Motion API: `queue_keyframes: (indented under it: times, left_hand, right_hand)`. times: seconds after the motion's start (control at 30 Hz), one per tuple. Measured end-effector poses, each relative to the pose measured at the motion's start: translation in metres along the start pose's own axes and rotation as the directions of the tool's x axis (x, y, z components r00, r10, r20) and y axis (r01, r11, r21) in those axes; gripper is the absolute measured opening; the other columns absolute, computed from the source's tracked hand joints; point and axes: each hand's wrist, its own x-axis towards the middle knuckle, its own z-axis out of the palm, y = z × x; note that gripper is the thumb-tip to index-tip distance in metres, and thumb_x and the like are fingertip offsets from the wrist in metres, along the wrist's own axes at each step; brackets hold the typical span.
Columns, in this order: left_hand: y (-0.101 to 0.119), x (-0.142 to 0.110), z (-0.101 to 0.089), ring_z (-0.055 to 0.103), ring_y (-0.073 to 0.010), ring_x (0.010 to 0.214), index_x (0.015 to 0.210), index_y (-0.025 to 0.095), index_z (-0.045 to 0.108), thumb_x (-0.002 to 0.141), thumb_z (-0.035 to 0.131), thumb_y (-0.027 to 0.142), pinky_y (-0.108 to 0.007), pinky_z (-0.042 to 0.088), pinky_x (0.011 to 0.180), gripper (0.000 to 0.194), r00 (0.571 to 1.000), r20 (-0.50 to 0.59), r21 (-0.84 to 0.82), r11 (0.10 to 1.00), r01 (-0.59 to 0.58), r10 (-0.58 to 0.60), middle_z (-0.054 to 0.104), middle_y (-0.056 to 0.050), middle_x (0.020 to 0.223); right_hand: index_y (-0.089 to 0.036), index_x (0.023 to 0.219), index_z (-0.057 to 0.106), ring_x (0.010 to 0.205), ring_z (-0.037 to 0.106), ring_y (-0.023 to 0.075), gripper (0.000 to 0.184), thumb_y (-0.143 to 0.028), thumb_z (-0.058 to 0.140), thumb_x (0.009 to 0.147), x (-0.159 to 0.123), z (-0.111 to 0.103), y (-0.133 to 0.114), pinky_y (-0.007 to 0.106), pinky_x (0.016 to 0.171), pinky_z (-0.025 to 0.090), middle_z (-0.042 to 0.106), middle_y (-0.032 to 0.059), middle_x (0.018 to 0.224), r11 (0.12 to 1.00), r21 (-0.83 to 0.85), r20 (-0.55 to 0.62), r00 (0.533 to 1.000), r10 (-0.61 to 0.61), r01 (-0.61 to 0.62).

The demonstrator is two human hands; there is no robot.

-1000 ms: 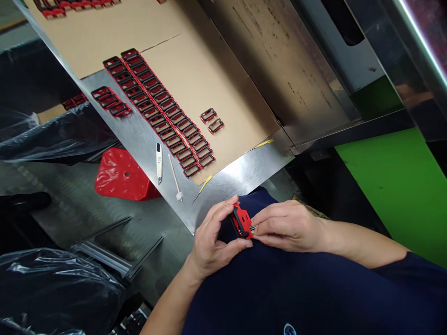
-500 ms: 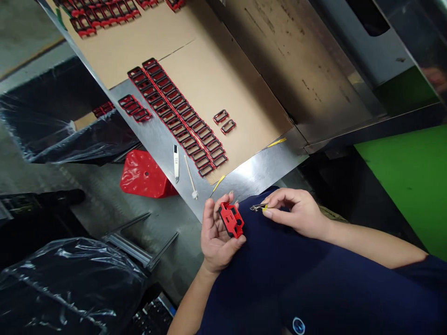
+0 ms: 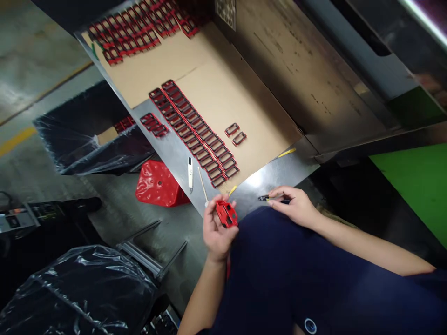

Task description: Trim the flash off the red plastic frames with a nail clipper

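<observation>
My left hand (image 3: 217, 235) is closed around a red plastic part (image 3: 226, 214) with dark openings, held in the air off the near table edge. My right hand (image 3: 295, 204) grips small nippers (image 3: 264, 198) with yellow on the handles, their metal jaws pointing toward the red part but apart from it. Beyond my hands, two long rows of red-and-black plastic frames (image 3: 195, 132) lie on cardboard (image 3: 258, 153). Two loose frames (image 3: 236, 134) sit to their right.
On the metal table (image 3: 251, 186) lie a white cutter knife (image 3: 190, 175), a thin stick (image 3: 202, 184) and yellow-handled tools (image 3: 287, 152). More frames (image 3: 136, 28) cover the far end. Left of the table are a red stool (image 3: 160, 184) and a plastic-lined bin (image 3: 84, 125).
The view has shifted, so the table appears lower and further right. My left hand has tilted the red part. My right hand still holds the nippers, now against the metal table in view.
</observation>
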Motion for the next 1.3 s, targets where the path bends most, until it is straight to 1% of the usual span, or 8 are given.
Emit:
queue_keyframes:
  times: [0.13,0.3,0.57,0.77,1.0,1.13,1.23,1.3]
  left_hand:
    - [-0.013,0.127,-0.041,0.063,-0.0290,0.121,0.134,0.015,0.050,0.085,0.064,0.061,-0.042,0.054,0.100,0.069,0.951,-0.278,0.391,0.888,0.241,-0.135,0.062,-0.016,0.125]
    - [-0.016,0.270,-0.073,0.055,-0.0313,0.126,0.121,0.013,0.062,0.088,0.071,0.043,-0.054,0.044,0.108,0.045,0.848,-0.496,0.569,0.668,0.480,-0.187,0.061,-0.014,0.130]
    - [-0.027,0.330,-0.050,0.051,-0.0329,0.132,0.133,0.017,0.057,0.093,0.067,0.045,-0.058,0.042,0.110,0.051,0.767,-0.632,0.614,0.530,0.585,-0.115,0.054,-0.014,0.141]
    - [-0.030,0.265,-0.056,0.057,-0.0301,0.125,0.133,0.017,0.056,0.095,0.064,0.044,-0.054,0.048,0.105,0.047,0.738,-0.674,0.562,0.635,0.530,-0.019,0.058,-0.013,0.137]
    - [-0.032,0.050,-0.036,0.063,-0.0297,0.117,0.121,0.013,0.058,0.093,0.055,0.030,-0.050,0.050,0.105,0.033,0.714,-0.700,0.445,0.788,0.425,0.011,0.064,-0.015,0.122]
    - [-0.024,-0.012,0.032,0.067,-0.0302,0.112,0.113,0.022,0.062,0.090,0.057,0.041,-0.050,0.052,0.103,0.030,0.886,-0.462,0.451,0.871,0.195,0.041,0.069,-0.011,0.115]
    - [-0.025,-0.026,0.100,0.074,-0.0273,0.099,0.106,0.022,0.067,0.089,0.060,0.047,-0.042,0.060,0.090,0.030,0.996,0.038,0.395,0.915,-0.085,0.076,0.076,-0.010,0.106]
    - [-0.030,-0.036,0.142,0.076,-0.0264,0.089,0.103,0.019,0.070,0.088,0.061,0.051,-0.039,0.063,0.083,0.036,0.913,0.392,0.313,0.917,-0.246,0.111,0.078,-0.010,0.096]
  right_hand:
    - [-0.016,0.087,0.072,0.074,0.063,0.0183,0.038,-0.052,0.062,0.086,0.043,0.005,0.074,0.033,0.072,0.056,0.073,0.0111,0.100,0.966,-0.245,-0.339,0.941,-0.010,-0.078]
    - [-0.019,0.079,0.069,0.095,0.060,0.0278,0.030,-0.046,0.059,0.084,0.065,0.002,0.118,0.039,0.082,0.051,0.074,0.0117,0.095,0.927,-0.350,-0.488,0.871,-0.055,-0.138]
    - [-0.022,0.076,0.070,0.098,0.062,0.0263,0.026,-0.041,0.057,0.087,0.060,0.006,0.135,0.038,0.085,0.051,0.074,0.0079,0.100,0.903,-0.413,-0.480,0.870,-0.109,-0.115]
    - [-0.021,0.076,0.071,0.100,0.062,0.0275,0.027,-0.042,0.059,0.088,0.070,-0.007,0.142,0.041,0.094,0.050,0.074,0.0105,0.101,0.923,-0.384,-0.428,0.892,-0.144,-0.035]
    - [-0.018,0.096,0.074,0.120,0.056,0.0285,0.026,-0.042,0.067,0.087,0.071,-0.023,0.152,0.041,0.103,0.049,0.064,0.0130,0.129,0.947,-0.322,-0.367,0.924,-0.110,-0.015]
    - [-0.017,0.089,0.072,0.110,0.062,0.0207,0.019,-0.036,0.071,0.089,0.029,-0.048,0.179,0.032,0.092,0.055,0.068,0.0094,0.115,0.975,-0.206,-0.400,0.916,-0.010,-0.079]
    - [-0.012,0.089,0.068,0.083,0.065,0.0137,0.024,-0.035,0.068,0.096,-0.045,-0.078,0.218,0.029,0.080,0.057,0.067,0.0040,0.090,0.965,-0.021,-0.624,0.758,0.191,-0.261]
    - [-0.010,0.099,0.065,0.077,0.063,0.0118,0.027,-0.037,0.064,0.100,-0.117,-0.104,0.248,0.028,0.074,0.058,0.065,0.0030,0.089,0.914,0.176,-0.813,0.470,0.344,-0.364]
